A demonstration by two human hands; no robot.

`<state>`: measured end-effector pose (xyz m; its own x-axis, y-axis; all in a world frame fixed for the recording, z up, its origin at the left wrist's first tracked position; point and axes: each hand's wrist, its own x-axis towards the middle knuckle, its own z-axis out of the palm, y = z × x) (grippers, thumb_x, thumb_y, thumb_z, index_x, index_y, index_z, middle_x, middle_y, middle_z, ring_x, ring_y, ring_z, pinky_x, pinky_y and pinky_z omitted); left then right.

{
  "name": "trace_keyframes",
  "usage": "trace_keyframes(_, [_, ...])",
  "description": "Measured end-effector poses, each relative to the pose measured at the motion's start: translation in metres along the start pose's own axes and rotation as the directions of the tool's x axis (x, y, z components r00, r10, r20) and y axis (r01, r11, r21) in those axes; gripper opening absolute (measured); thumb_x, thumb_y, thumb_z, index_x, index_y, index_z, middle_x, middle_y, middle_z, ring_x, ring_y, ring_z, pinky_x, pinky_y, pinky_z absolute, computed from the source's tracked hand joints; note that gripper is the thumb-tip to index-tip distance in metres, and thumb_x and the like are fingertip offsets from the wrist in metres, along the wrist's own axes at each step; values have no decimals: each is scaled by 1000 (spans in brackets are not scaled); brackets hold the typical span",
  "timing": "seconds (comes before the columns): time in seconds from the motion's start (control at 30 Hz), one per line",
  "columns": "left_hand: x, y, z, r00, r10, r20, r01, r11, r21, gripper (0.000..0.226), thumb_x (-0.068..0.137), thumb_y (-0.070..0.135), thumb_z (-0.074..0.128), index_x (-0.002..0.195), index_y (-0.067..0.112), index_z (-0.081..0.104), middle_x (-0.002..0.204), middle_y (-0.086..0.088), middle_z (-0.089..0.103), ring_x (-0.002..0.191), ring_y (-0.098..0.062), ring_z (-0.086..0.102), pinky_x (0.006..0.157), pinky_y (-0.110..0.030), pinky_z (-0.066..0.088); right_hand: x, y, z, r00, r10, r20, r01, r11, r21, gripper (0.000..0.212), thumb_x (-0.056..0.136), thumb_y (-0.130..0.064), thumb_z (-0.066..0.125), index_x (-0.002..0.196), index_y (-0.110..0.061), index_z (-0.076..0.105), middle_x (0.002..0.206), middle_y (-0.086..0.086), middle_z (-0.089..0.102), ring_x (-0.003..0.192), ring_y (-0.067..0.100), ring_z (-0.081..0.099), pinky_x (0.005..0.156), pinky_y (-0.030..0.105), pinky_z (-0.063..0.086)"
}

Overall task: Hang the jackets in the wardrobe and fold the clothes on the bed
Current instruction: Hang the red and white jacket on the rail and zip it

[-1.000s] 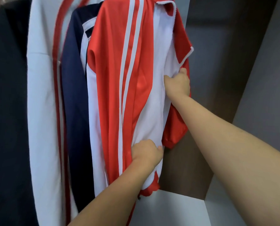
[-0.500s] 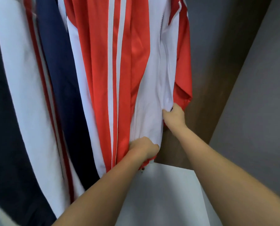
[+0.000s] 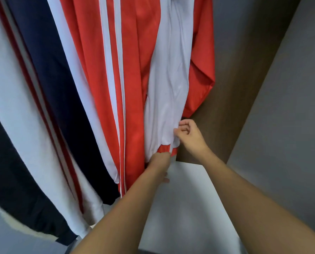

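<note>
Head view: the red and white jacket (image 3: 134, 74) hangs in the wardrobe (image 3: 226, 99); the left hand (image 3: 159, 159) grips its hem, the right hand (image 3: 188, 137) pinches its zip edge. A hard downward tug could, I judge, pull it off its unseen hanger.

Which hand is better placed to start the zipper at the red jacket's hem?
Probably the right hand: its fingers pinch the white zipper edge of the red jacket just above the hem. The left hand grips the hem from below, steadying it.

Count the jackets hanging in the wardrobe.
4 visible: the red-and-white jacket held at its hem, a navy jacket left of it, a white jacket, then a dark jacket far left. More may hang out of frame.
</note>
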<state>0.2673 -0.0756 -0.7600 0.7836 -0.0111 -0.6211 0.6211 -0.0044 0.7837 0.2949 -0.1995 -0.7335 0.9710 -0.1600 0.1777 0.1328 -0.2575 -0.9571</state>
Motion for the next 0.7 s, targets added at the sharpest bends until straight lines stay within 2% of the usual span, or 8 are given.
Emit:
trace_keyframes(0.1, [7, -7, -8, 1000, -3, 6, 4, 963, -271, 38, 100, 19, 39, 131, 4, 54, 122, -19, 61, 90, -32, 61, 65, -35, 46, 6, -6, 2, 1000, -16, -24, 15, 999, -36, 34, 91, -21, 65, 118, -25, 45, 88, 3, 61, 83, 11, 60, 77, 21, 48])
trace_keyframes(0.2, [11, -14, -13, 995, -29, 91, 67, 888, -455, 46, 102, 18, 33, 146, 4, 40, 150, -19, 41, 134, -37, 44, 103, -47, 39, 17, -15, 0, 999, -44, -22, 39, 984, -173, 14, 92, -18, 64, 98, -5, 61, 75, 4, 53, 68, 13, 49, 69, 26, 42])
trace_keyframes(0.27, [10, -16, -14, 995, -36, 90, 75, 872, -484, 46, 100, 18, 41, 144, 5, 44, 148, -16, 44, 139, -34, 39, 113, -45, 30, 21, -20, 1, 997, -75, 13, 76, 978, -193, 26, 93, -17, 63, 85, 8, 60, 72, 9, 51, 67, 15, 44, 66, 28, 37])
trace_keyframes(0.33, [12, -18, -16, 998, 4, 60, 28, 851, -524, 37, 97, 17, 48, 131, 5, 57, 133, -12, 60, 125, -30, 55, 109, -41, 39, 20, -22, 1, 996, -89, 14, 90, 983, -157, 30, 93, -15, 61, 83, 12, 57, 73, 12, 51, 67, 18, 45, 66, 29, 38])
trace_keyframes(0.43, [8, -16, -18, 995, 82, 60, -30, 802, -596, 17, 95, 14, 54, 104, 8, 68, 85, 0, 74, 76, -16, 68, 80, -36, 51, 11, -14, -1, 997, -71, -22, 68, 992, -109, 14, 91, -11, 60, 86, 2, 59, 73, 2, 56, 66, 12, 51, 64, 25, 43])
trace_keyframes(0.47, [9, -16, -19, 995, 94, 40, -51, 795, -604, 16, 93, 13, 57, 103, 11, 68, 81, 3, 74, 73, -12, 67, 79, -34, 50, 6, -8, -2, 998, -68, -15, 67, 994, -91, 5, 89, -8, 61, 92, -4, 62, 78, -1, 63, 70, 10, 56, 66, 24, 47])
trace_keyframes(0.6, [12, -22, -22, 988, 157, 10, -123, 811, -571, 29, 88, 13, 62, 117, 16, 65, 104, 0, 68, 87, -14, 60, 73, -28, 43, -12, 18, 1, 998, 45, 34, -44, 999, -32, 27, 84, -1, 55, 105, -17, 61, 103, 6, 68, 91, 17, 65, 79, 33, 56])
trace_keyframes(0.7, [8, -30, -26, 978, 197, 64, -130, 825, -549, 21, 87, 9, 63, 107, 13, 69, 92, -3, 70, 74, -13, 62, 61, -23, 44, -22, 38, 5, 943, 312, 116, -312, 950, -11, 16, 86, -4, 56, 94, -17, 62, 92, 7, 68, 76, 17, 67, 76, 36, 58])
